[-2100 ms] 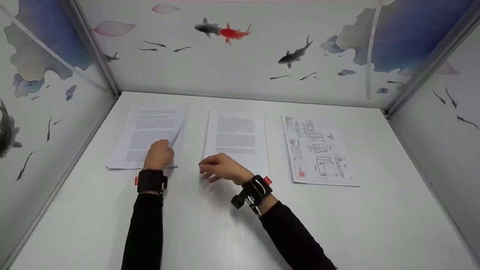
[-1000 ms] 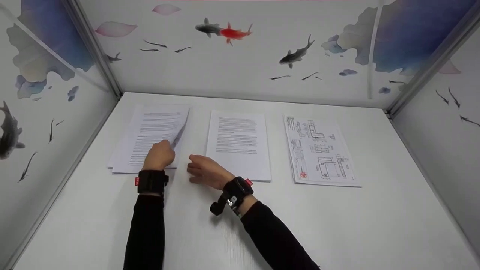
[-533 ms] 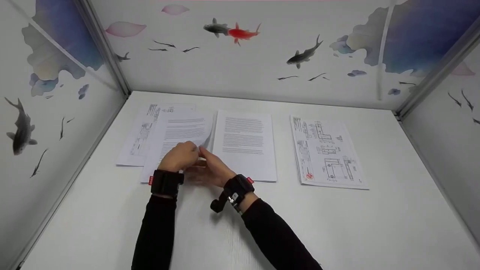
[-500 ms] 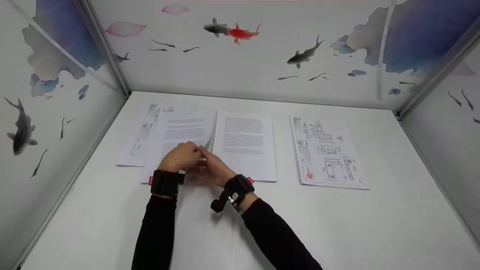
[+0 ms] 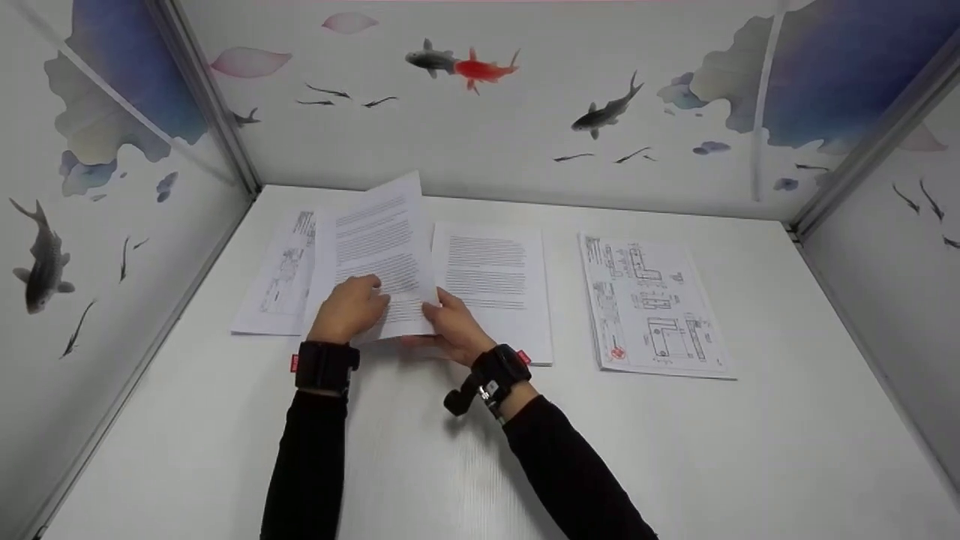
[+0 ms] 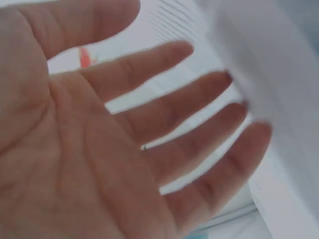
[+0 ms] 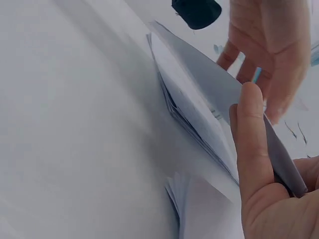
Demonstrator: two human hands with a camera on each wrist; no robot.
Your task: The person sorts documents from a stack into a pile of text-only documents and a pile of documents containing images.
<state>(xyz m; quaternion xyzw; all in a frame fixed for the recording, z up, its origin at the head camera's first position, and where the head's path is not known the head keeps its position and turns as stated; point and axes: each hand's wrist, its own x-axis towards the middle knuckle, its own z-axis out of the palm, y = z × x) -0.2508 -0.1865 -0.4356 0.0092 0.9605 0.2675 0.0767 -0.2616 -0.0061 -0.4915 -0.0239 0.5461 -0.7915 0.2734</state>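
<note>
A white, text-printed paper sheet (image 5: 386, 240), raised aslant over the white worktop (image 5: 420, 465), is pinched by the right hand (image 5: 459, 324), while the left hand (image 5: 349, 309) is held spread-fingered, its contact too blurred to tell.

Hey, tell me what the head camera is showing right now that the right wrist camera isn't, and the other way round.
Only the head view shows the stack of drawings on the right, the red painted fish and the right sleeve.

Only the right wrist view shows the underside of the lifted paper, with the right hand's fingers laid along it.

Both show the right hand holding that paper, the left hand close by, and the white table.
</note>
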